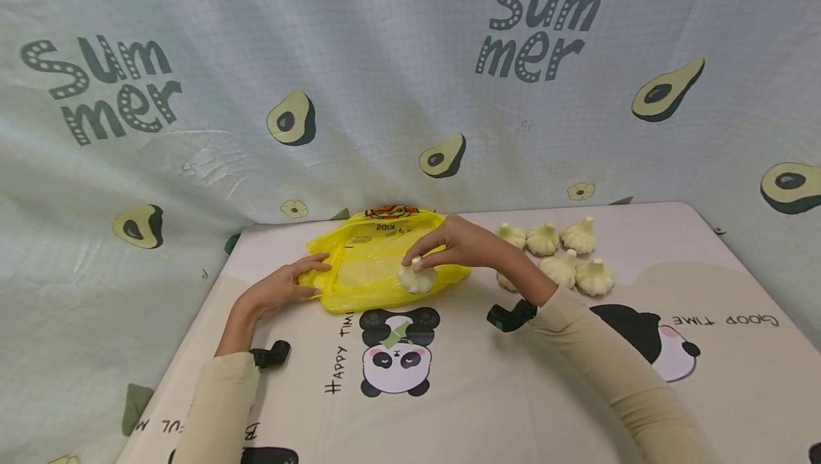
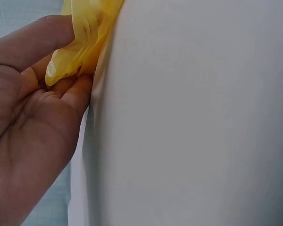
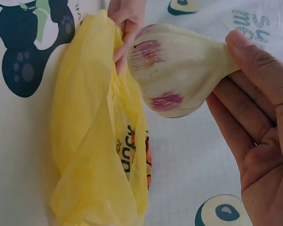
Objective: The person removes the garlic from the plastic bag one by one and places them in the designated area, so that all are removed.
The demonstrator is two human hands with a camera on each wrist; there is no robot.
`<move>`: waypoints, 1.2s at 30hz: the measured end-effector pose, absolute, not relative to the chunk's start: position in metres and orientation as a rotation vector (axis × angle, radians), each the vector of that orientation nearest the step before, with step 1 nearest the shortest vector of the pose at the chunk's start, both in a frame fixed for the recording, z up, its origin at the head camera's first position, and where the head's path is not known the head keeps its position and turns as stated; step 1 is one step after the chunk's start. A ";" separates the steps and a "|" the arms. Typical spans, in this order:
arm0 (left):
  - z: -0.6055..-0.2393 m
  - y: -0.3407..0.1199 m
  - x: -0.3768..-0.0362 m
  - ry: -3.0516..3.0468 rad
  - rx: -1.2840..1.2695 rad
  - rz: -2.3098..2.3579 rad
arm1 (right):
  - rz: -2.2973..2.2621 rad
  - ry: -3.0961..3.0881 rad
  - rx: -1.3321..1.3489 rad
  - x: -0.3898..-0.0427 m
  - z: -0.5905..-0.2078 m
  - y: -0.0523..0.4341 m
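My right hand point(image 1: 454, 241) pinches a garlic bulb point(image 1: 417, 279) by its stem, over the front side of a yellow plastic bag point(image 1: 368, 264). In the right wrist view the bulb point(image 3: 179, 66) is cream with purple-red patches, its round end toward the bag's opening point(image 3: 127, 108). At the bag's left end, my left hand point(image 1: 288, 284) holds the edge. Close up in the left wrist view, thumb and fingers point(image 2: 30, 40) are bent round the gathered yellow plastic point(image 2: 87, 35). The bag lies on its side, printed with dark letters and an orange picture.
Several garlic bulbs point(image 1: 579, 236) stand grouped right of the bag, some partly behind my right forearm. The table is covered by a pale cloth point(image 1: 487, 393) with panda prints. A hanging curtain point(image 1: 385, 79) with avocado prints stands behind and beside the table.
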State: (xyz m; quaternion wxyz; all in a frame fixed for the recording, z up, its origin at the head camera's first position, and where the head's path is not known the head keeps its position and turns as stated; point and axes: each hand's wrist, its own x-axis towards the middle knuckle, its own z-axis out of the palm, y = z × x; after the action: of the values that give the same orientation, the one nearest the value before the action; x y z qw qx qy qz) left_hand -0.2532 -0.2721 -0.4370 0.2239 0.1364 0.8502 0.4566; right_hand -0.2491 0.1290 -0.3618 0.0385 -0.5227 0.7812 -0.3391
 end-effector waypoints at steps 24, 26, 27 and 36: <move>-0.437 -0.272 -0.254 2.336 0.350 1.275 | -1.115 2.411 -1.575 -0.242 -0.378 0.164; -0.437 -0.272 -0.254 2.335 0.351 1.275 | -1.129 2.408 -1.571 -0.242 -0.381 0.167; -0.437 -0.272 -0.254 2.336 0.350 1.272 | -1.134 2.406 -1.569 -0.242 -0.382 0.169; -0.435 -0.271 -0.254 2.356 0.356 1.241 | -1.184 2.406 -1.473 -0.238 -0.396 0.187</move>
State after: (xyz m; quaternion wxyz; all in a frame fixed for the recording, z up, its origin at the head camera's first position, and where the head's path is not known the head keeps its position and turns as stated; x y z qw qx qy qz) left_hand -0.2542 -0.2706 -0.4349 0.2257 0.1292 0.8542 0.4501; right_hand -0.2385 0.1869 -0.3955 0.0409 -0.4811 0.7857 -0.3867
